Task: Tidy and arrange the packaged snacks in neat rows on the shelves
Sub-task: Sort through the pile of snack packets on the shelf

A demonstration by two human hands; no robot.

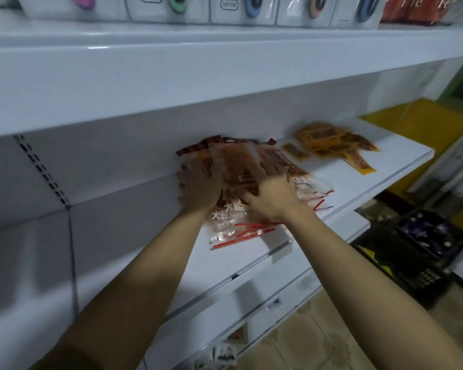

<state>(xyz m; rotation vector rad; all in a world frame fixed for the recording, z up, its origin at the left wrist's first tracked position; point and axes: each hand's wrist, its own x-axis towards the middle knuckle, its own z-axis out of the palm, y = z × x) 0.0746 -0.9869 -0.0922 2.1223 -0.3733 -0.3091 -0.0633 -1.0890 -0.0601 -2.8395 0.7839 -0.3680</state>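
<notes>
left hand (198, 189) grips red snack packets (241, 166) | right hand (270, 198) spread, pressing them | shelf (332, 172)

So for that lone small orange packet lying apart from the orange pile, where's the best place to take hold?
Pinch the small orange packet across its two long edges, coming from above and the front. It lies flat on the shelf, clear of the orange pile, so both edges look free.

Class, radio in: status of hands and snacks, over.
Both hands, left and right, on red snack packets. Yellow packets loose further right. Nothing blocking.
</notes>
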